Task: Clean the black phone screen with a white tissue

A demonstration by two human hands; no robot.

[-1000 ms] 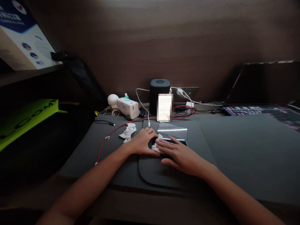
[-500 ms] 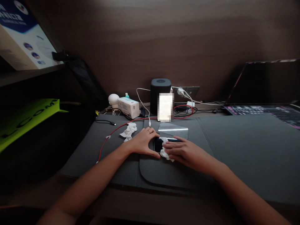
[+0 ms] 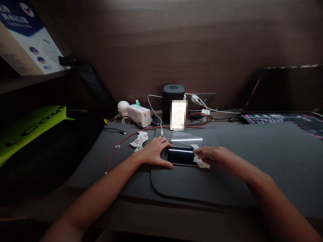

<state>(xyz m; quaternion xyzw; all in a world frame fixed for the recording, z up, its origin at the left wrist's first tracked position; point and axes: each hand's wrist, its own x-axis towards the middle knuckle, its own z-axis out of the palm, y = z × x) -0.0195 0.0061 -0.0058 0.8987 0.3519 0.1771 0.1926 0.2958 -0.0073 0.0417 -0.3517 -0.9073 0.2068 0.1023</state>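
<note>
Crumpled tissue (image 3: 201, 161) has slid rightward along the phone (image 3: 180, 156); our right hand (image 3: 214, 154) pinches it, fingertips nearly closed. Our left hand (image 3: 158, 152), thumb and forefinger wide apart, grips the phone's left end. Phone glossy black, long axis left-right, flat on matte grey mat (image 3: 191, 185); clear sheet (image 3: 188, 136) beyond.

phone (image 3: 180, 155): glossy, glass-like | tissue (image 3: 202, 163): rough, crumpled paper | clear sheet (image 3: 186, 135): glossy, smooth | mat (image 3: 184, 185): smooth, matt | wall (image 3: 164, 50): wood-grained
</note>
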